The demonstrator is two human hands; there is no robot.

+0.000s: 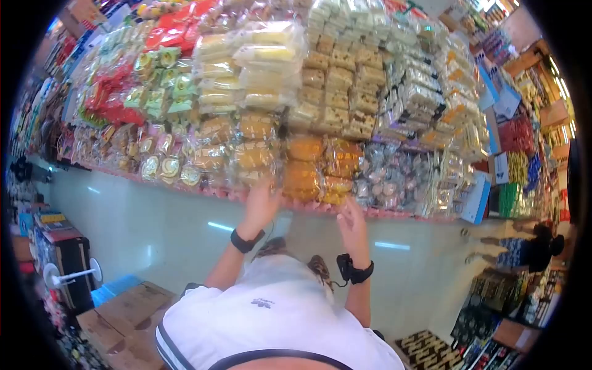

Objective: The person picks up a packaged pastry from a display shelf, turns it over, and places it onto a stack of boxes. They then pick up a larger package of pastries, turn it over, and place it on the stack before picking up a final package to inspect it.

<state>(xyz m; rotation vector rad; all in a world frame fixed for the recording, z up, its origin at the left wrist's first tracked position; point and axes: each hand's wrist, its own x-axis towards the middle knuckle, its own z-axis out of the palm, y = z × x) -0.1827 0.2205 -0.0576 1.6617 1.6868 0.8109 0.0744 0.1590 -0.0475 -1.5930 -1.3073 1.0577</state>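
Both hands are seen reaching up to the front edge of a display shelf [382,213] heaped with bagged snacks. The left hand [261,206] is laid against a clear bag of yellow cakes [251,158] at that edge, fingers up and partly hidden behind the film, so whether they are closed on the bag cannot be told. The right hand [353,223] is held loosely spread, touching nothing, just below a bag of orange-brown pastries [306,174], which sits at the front edge near the shelf's middle. The bags are judged light and soft: thin glossy film that will crinkle and slide a little under the fingers, with pieces inside that are likely to crumble if squeezed. A hold is best taken at the bottom corners or along the sides of a bag, with the weight cradled from beneath rather than pinched through the middle. Counting now: two hands are in view, each with one black wristband [247,241], and a small black device is hung on the right wrist. Two or three orange-brown bags are made out side by side at the front edge; the yellow bags above are stacked too tightly for a count. One white fan [69,275] is noted beside the cardboard boxes [126,314] on the floor, and one other person [524,250] is seen standing in the aisle, well apart.
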